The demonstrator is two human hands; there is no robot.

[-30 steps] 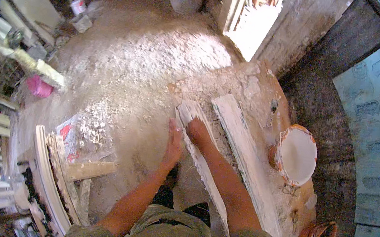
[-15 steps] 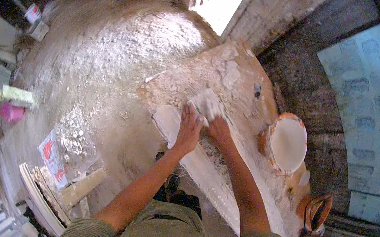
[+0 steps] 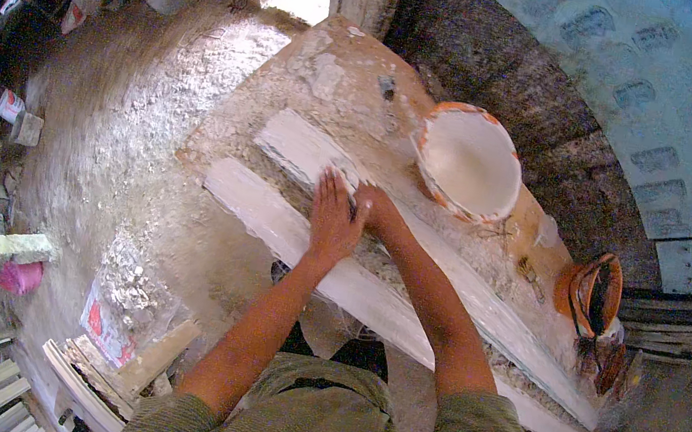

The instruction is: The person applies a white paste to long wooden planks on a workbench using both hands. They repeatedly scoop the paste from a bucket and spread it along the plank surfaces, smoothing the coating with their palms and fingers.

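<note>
Two long white plaster-coated strips lie side by side on a worn brown table. My left hand point(image 3: 335, 216) rests on the farther strip point(image 3: 296, 140), its fingers stretched out and pressed near the strip's edge. Right against it, my right hand point(image 3: 378, 211) is curled low over the same strip. Its fingertips are hidden behind the left hand, and a thin dark edge shows between the hands; what it belongs to I cannot make out. The nearer strip point(image 3: 260, 209) runs below my wrists, closer to my body.
The tabletop point(image 3: 297, 71) is crusted with dried plaster. Beyond the strips stands a bucket point(image 3: 471, 165) with pale contents and an orange rim. An orange container point(image 3: 591, 294) sits at the right. Wooden pieces point(image 3: 157, 358) and white debris point(image 3: 133, 276) lie on the floor at left.
My view has swung, so the table and bucket sit farther left. Both hands have slid from near the strip's far end back along it, toward me and rightward.
</note>
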